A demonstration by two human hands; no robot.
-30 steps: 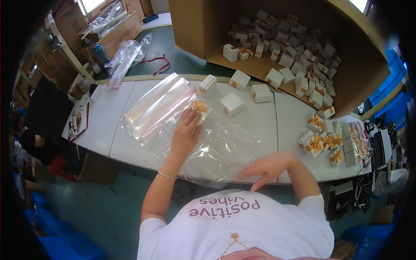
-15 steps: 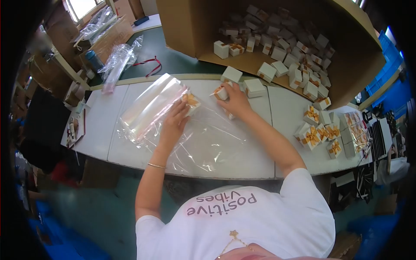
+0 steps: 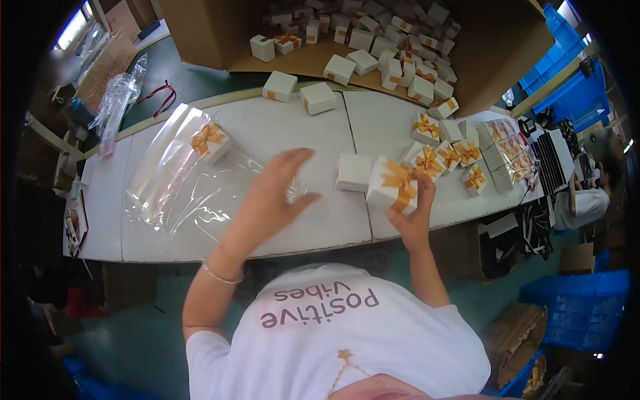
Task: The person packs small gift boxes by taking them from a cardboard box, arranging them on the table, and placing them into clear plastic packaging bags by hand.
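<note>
My right hand (image 3: 417,215) pinches a white gift box (image 3: 382,189) with a gold ribbon bow, thumb low and fingers on its right side. Just left of it is a plain-sided white box (image 3: 353,172); I cannot tell if the two touch. My left hand (image 3: 272,195) hovers over the table with thumb and fingers apart, holding nothing. Farther left, another bow-topped gift box (image 3: 212,147) lies on the clear plastic film (image 3: 157,173). Two white boxes, a left one (image 3: 280,86) and a right one (image 3: 319,98), sit near the table's back edge.
A large cardboard carton (image 3: 200,33) at the back holds many white boxes. At right stand several bow-topped boxes (image 3: 427,160) beside a film-wrapped stack (image 3: 505,155). A red ribbon (image 3: 162,93) lies at back left. A person (image 3: 583,203) is at far right.
My left hand has left the gift box on the film and moved right. My right hand has come nearer and rightward, now gripping a bow-topped box. The view has turned right.
</note>
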